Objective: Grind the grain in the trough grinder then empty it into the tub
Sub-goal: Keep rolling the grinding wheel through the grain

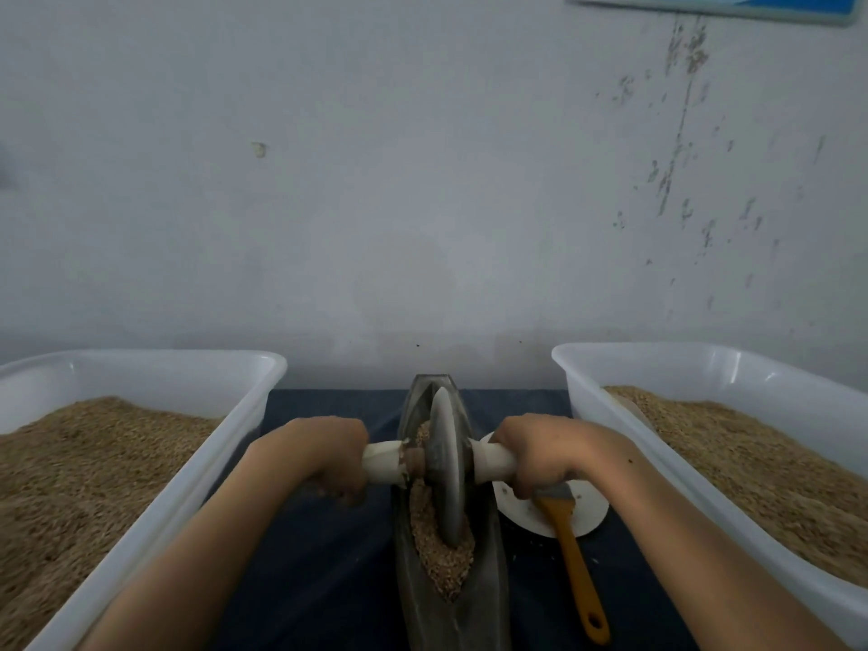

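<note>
Grinding step: keep even downward pressure on both handle ends so the wheel stays upright and rolls the full trough grinder length through the grain. Left tub, then left hand wrapped tight round the left handle; right hand wrapped round the right handle; brush, right tub.

A pale grey wall fills most of the view, its paint flaked and scuffed in a streak on the right. A blue-edged sign shows at the top right corner. Below, a dark blue cloth covers the counter. The light is dim and even.
</note>
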Demonstrator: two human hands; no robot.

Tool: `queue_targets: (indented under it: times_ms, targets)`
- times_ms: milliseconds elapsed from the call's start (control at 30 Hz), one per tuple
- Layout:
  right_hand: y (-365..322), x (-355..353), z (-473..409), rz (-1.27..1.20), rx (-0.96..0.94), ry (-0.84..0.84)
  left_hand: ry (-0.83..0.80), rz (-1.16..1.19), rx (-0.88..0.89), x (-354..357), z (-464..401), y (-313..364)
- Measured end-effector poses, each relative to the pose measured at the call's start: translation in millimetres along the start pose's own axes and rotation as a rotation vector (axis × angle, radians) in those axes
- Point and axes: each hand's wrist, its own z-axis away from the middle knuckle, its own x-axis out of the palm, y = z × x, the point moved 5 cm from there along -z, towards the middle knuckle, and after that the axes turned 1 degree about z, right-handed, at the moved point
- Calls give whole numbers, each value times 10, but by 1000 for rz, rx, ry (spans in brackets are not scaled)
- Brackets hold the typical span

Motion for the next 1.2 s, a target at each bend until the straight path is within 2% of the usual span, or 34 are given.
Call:
queue_targets:
  times_ms: [100,200,333,400,500,700,767,867,933,1000,1133,1200]
  targets:
    - [-2,-11,-24,19,1,27,32,-2,-10,-12,-13,-5]
    - [-4,-29,-65,67,16,105,204,-51,-50,-55,-26,-18]
    - [-25,-64,-99,112,36,370,482,-66,-68,-90,-52,-7]
    - [-38,-67,-96,116,37,466,563,-46,-74,-92,-39,-3]
    - [-47,-73,-91,126,33,478,540,-31,-76,-81,-42,-17]
    - [-31,-55,-51,110,20,132,177,-50,-62,-27,-30,-44]
    - [-22,-34,-16,65,16,40,110,-40,-54,-23,-13,-36]
    - [-16,-18,-5,29,12,8,83,-26,-46,-22,-17,-27]
    - [-12,-21,-24,41,16,39,118,-31,-54,-29,-16,-27]
    - [-5,-32,-63,67,25,105,227,-53,-64,-53,-24,-24]
    - [-6,-56,-110,95,43,386,503,-48,-75,-101,-35,17]
    - [-9,-49,-101,66,41,495,583,-34,-79,-111,-19,30]
